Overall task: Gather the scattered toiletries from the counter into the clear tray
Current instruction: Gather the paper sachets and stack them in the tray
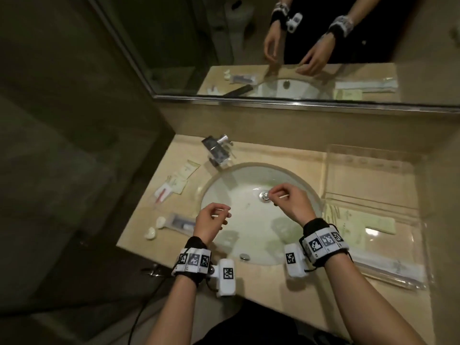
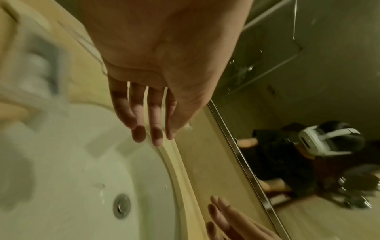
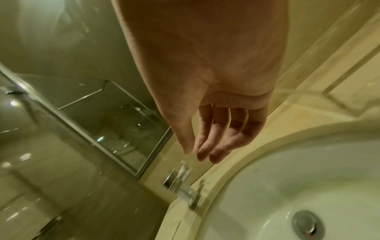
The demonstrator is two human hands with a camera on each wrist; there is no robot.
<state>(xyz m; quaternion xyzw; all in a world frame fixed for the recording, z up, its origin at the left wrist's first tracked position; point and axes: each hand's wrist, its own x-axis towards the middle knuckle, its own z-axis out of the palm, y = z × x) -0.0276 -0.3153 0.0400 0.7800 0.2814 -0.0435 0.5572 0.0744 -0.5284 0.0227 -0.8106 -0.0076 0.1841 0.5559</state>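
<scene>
Between picks — my hands [image 1: 249, 210] hang slack and empty over the sink [image 1: 249, 235].
Next: reach left of the sink for the toothbrush packet [image 1: 180, 222] — then the clear tray [image 1: 398, 257].

Beige counter [image 1: 268, 153] with sachets [image 1: 178, 180], tray [image 1: 373, 155]

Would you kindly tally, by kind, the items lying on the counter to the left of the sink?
Pale green sachets: 2
Red-and-white packet: 1
Clear toothbrush packet: 1
Small white rounded pieces: 2
Total: 6
</scene>
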